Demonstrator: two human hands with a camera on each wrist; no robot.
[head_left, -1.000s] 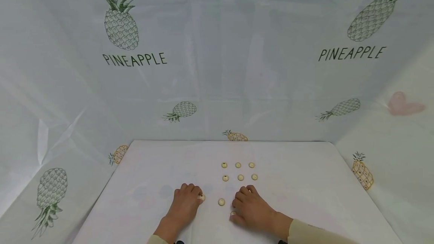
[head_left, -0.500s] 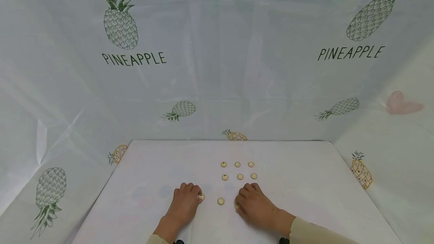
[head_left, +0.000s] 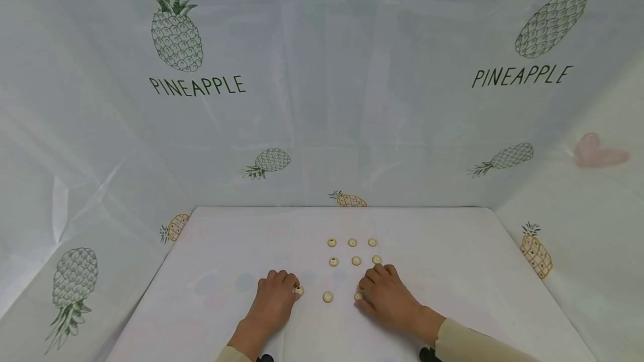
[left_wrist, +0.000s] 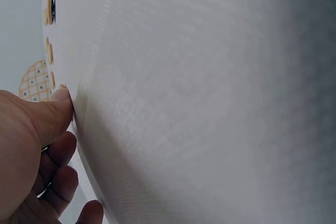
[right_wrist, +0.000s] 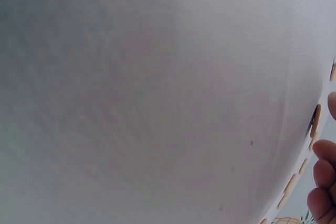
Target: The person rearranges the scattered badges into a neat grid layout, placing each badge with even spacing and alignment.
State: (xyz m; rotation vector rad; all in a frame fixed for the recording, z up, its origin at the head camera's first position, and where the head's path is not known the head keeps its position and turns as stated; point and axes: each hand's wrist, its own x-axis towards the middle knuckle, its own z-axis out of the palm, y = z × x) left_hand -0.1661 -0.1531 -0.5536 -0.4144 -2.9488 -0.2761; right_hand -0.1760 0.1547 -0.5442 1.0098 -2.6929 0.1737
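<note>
Apart, the left hand (head_left: 274, 296) and right hand (head_left: 388, 298) each pinch a cream, round, seemingly wooden disc (head_left: 359, 296); the right's forward fingers could nudge askew the matching disc (head_left: 377, 259) just beyond.

The right hand (right_wrist: 324, 176) is cropped by the right wrist view's edge; the discs (head_left: 328, 297) are shown too small to be read.

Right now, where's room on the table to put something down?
Left of the left hand, to the table's left edge; right of the right hand and its sleeve, to the right edge. Also a strip between the back row of round pieces and the far edge. It's crowded between and just beyond the hands, where the nine pieces are.
</note>
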